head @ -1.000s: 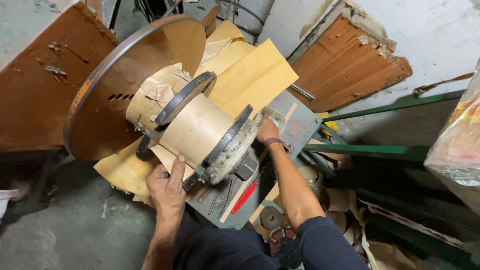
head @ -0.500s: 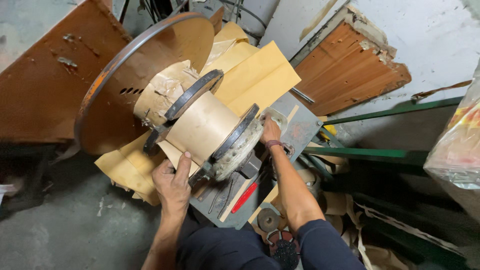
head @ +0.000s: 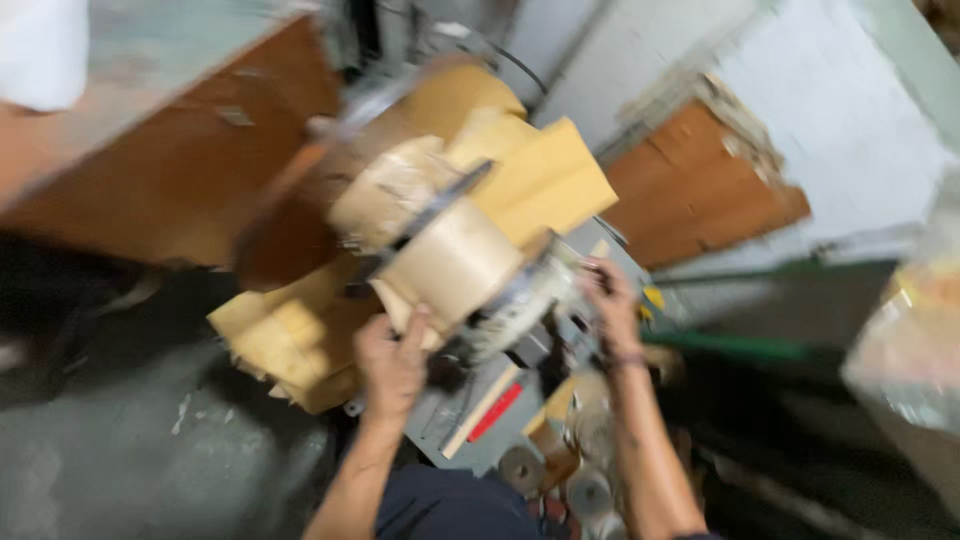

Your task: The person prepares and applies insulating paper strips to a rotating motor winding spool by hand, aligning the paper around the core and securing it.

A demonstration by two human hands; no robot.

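The picture is blurred by head motion. A big spool with a tan cardboard core, a large brown disc flange at the back and a dusty grey flange at the front lies tilted in front of me. My left hand presses up against the underside of the core near the front flange. My right hand grips the right edge of the front flange. Torn brown paper is wrapped around the spool's far part.
Yellow-brown cardboard sheets lie behind and under the spool. A grey metal base with a red strip sits below it. A brown wooden panel leans on the white wall at right, another at left. Small round parts lie near my legs.
The view has swung and blurred. The spool has shifted right and slightly down in view; both hands stay on it in the same places.
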